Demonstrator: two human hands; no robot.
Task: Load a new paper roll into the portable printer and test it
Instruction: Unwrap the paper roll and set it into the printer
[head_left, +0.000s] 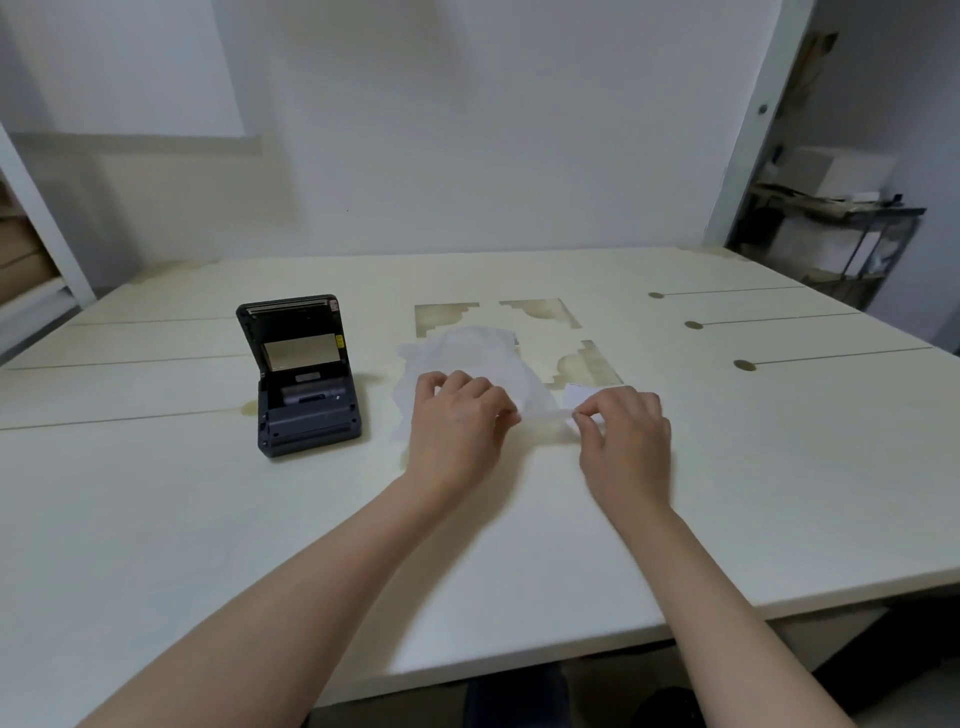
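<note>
A: Why is the portable printer (306, 374) parked off to the left with its lid tipped up?

B: My guess is it's waiting. The paper bay is open and looks empty, so the roll can drop straight in, and it sits well clear of the 2 hands.

A: And the roll itself?

B: Under the left hand (457, 421), I think. That hand is curled down over something white beside the clear plastic wrapper (467, 348), but the roll's body is hidden, so I can't say for sure.

A: The right hand (623, 431)?

B: Thumb and forefinger pinched shut on a strip of white paper (576, 397) running between the hands, probably pulling the leading end free so it can feed.

A: The table (208, 519)?

B: Pale, stained, otherwise bare nearby.
</note>
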